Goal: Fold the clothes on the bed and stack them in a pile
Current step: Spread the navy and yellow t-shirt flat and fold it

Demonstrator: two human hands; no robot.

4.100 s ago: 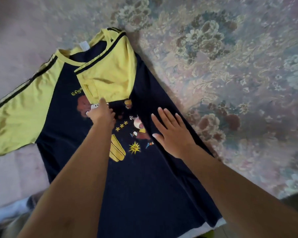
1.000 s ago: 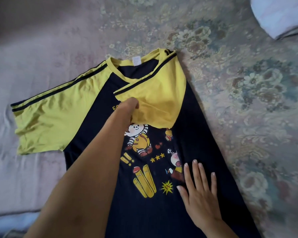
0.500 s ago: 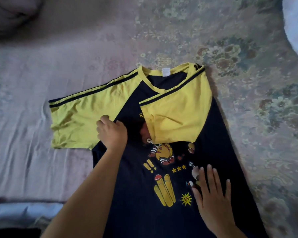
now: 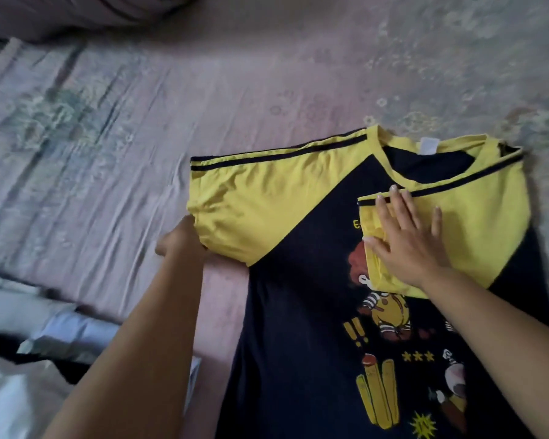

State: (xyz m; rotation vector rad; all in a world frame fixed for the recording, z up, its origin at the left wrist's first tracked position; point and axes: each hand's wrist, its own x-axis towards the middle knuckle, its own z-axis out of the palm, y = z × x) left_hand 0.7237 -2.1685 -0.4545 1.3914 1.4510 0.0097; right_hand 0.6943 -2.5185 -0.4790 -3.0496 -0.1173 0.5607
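Observation:
A navy T-shirt (image 4: 301,312) with yellow sleeves and a cartoon print lies face up on the bed. Its right sleeve (image 4: 476,223) is folded in over the chest. My right hand (image 4: 406,239) lies flat on that folded sleeve, fingers spread and straight. The left sleeve (image 4: 260,198) still spreads out to the side. My left hand (image 4: 181,242) is at that sleeve's lower outer corner, with fingers tucked at the hem and gripping it; the fingertips are hidden by the cloth.
The bed is covered by a pinkish floral sheet (image 4: 140,128), creased at the left. A pillow or rolled bedding (image 4: 76,11) lies at the top left. Pale, blurred items (image 4: 45,337) sit past the bed's near left edge.
My left hand moved left from the sleeve's inner seam to its outer corner. My right hand left the printed chest and now presses on the folded right sleeve. The view shifted left.

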